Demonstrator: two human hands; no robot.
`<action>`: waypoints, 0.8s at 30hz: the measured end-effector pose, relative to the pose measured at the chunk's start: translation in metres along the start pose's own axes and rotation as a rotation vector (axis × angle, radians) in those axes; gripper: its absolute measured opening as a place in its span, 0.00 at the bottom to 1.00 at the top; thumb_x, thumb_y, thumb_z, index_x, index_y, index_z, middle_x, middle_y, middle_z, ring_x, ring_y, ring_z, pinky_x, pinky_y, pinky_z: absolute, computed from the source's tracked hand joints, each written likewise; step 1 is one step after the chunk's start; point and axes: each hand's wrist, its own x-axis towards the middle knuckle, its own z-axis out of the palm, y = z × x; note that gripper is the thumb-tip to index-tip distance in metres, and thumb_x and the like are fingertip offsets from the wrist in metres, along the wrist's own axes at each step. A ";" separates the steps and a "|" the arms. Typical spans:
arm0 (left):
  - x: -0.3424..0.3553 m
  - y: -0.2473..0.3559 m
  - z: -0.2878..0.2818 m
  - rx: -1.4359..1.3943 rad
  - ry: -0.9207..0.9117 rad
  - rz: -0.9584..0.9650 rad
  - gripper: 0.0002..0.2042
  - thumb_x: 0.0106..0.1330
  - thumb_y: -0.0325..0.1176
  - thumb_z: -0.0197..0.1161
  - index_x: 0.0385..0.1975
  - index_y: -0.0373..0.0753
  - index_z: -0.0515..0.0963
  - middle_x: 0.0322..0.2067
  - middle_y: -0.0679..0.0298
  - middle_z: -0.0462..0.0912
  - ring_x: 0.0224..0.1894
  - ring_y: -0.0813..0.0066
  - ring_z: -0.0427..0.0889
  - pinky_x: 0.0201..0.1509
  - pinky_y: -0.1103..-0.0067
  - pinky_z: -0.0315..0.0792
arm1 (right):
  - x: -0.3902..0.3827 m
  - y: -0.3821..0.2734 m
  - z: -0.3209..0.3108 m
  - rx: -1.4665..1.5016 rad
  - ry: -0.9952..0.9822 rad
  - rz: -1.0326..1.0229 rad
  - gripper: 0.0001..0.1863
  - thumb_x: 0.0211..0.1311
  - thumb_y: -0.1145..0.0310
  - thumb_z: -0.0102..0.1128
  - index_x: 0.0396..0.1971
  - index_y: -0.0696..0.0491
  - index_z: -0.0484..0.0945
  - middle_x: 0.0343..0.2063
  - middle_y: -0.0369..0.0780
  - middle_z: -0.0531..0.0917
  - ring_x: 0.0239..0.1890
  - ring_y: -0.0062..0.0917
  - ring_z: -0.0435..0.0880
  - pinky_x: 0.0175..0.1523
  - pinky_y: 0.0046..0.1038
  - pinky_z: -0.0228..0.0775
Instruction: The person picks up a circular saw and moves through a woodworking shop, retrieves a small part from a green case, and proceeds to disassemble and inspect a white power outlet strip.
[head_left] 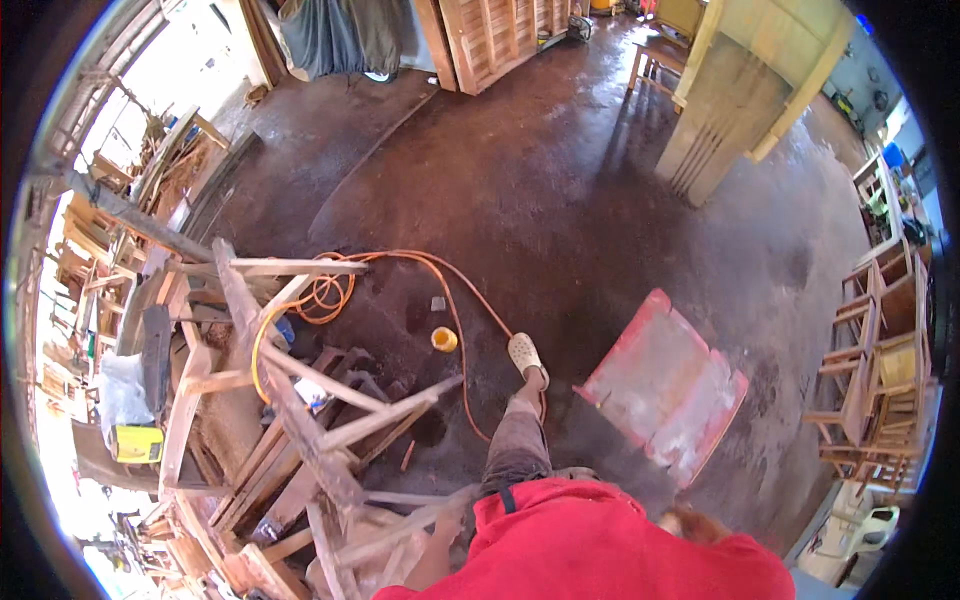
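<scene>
"Where are the hands?"

"I can't make out either one. The wearer's red shirt (590,545) fills the near edge, and a brown patch at its right side is too blurred to name. Whether the fingers are open or closed, I cannot tell."

"What lies closest to the person?"

"A rough wooden trestle frame (287,398), just left of the body, its beams crossing at angles. An orange hose (440,263) coils at the frame's far end, with one loop hanging over the wood. From there it runs right to the cream clog (523,354) on the wearer's foot."

"Anything beside the hose?"

"A small yellow container (445,339) stands on the dark floor (560,200), left of the clog. To the right lies a flat, whitish panel (665,390) with red edges."

"And further out?"

"Unpainted wooden chairs (870,350) line the right side, with a white plastic chair (875,530) nearer. A slatted wooden panel (500,35) stands at the far side. On the left, a yellow-green box (138,444) sits near a clear plastic bag (122,385)."
</scene>
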 end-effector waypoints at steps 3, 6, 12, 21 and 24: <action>0.040 0.036 -0.047 -0.008 -0.205 -0.205 0.21 0.68 0.48 0.60 0.48 0.35 0.83 0.41 0.46 0.86 0.43 0.55 0.87 0.48 0.64 0.77 | 0.037 -0.016 -0.084 0.099 -0.007 0.068 0.15 0.59 0.58 0.59 0.31 0.54 0.86 0.26 0.49 0.85 0.25 0.38 0.82 0.33 0.42 0.74; 0.091 0.112 -0.130 -0.114 -0.190 -0.185 0.21 0.68 0.47 0.59 0.47 0.35 0.84 0.41 0.46 0.87 0.42 0.56 0.87 0.47 0.64 0.77 | 0.077 -0.075 -0.197 0.128 0.033 -0.012 0.15 0.59 0.57 0.60 0.31 0.53 0.86 0.27 0.48 0.86 0.24 0.36 0.82 0.32 0.41 0.74; 0.166 0.298 -0.423 -1.265 -0.017 0.196 0.17 0.73 0.47 0.55 0.46 0.39 0.80 0.35 0.59 0.87 0.33 0.70 0.86 0.33 0.74 0.76 | 0.143 -0.218 -0.424 -0.474 -0.037 -0.415 0.15 0.58 0.55 0.61 0.31 0.50 0.86 0.28 0.46 0.87 0.23 0.32 0.82 0.31 0.40 0.74; 0.300 0.468 -0.775 -1.231 0.258 0.552 0.23 0.73 0.45 0.60 0.59 0.35 0.72 0.33 0.63 0.86 0.29 0.76 0.84 0.31 0.78 0.75 | 0.053 -0.538 -0.827 1.178 0.198 -1.002 0.19 0.76 0.58 0.52 0.26 0.55 0.74 0.12 0.31 0.68 0.14 0.17 0.65 0.22 0.25 0.56; 0.381 0.424 -0.813 -1.097 0.436 0.515 0.19 0.71 0.47 0.61 0.44 0.34 0.78 0.30 0.55 0.86 0.30 0.65 0.86 0.31 0.72 0.76 | 0.075 -0.648 -0.925 1.108 0.123 -0.962 0.22 0.75 0.56 0.52 0.20 0.52 0.71 0.12 0.32 0.68 0.12 0.19 0.65 0.22 0.26 0.57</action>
